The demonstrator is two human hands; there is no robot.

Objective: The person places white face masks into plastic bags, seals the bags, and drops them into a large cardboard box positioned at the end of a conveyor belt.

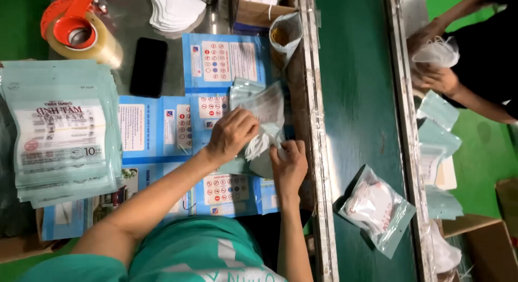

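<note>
Here, left to right. Stack of pale-green printed plastic pouches (pixel 62 131): at nine o'clock on the bench, piled flat, well apart from both hands. Orange tape dispenser with clear roll (pixel 81 31): eleven o'clock. Black phone (pixel 148 66): lying face down just beside the dispenser. Blue printed paper leaflets (pixel 162 128): spread flat under the work area.

Left hand (pixel 232 135): fingers curled closed, pinching the upper edge of the clear-and-green plastic pouch (pixel 261 106), which stands crumpled and part open at twelve o'clock from the hand. White folded face masks (pixel 260 144): bunched at the pouch mouth, between the two hands, touching both.

Right hand (pixel 288 163): at five o'clock from the left hand, fingers bent shut on the lower end of the masks; the hands are near each other, not touching.

Filled clear pouch of white masks (pixel 375 209): lying on the dark green belt (pixel 359 98), four o'clock, well apart. Another person's hands (pixel 437 71): one o'clock, holding white masks.
</note>
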